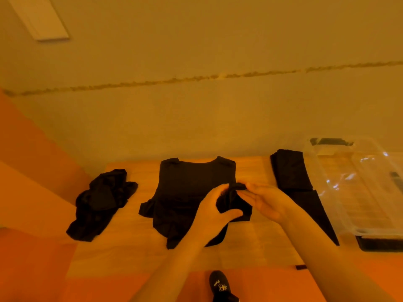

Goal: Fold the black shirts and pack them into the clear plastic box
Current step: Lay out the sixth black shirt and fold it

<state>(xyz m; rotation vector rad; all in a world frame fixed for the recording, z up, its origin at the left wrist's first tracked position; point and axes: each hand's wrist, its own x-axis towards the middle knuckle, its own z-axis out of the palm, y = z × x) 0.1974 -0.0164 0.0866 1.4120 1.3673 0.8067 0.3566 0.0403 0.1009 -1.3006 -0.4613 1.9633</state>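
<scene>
Both hands [235, 205] grip shirt [185, 188] sleeve.

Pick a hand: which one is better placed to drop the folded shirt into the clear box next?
Right, probably. The right hand is nearer the folded shirt and the clear plastic box beyond it. The left hand grips the spread shirt at centre.

Both forearms reach forward, left hand [214, 211] and right hand [267, 202] each curled in a pinching grip.
</scene>
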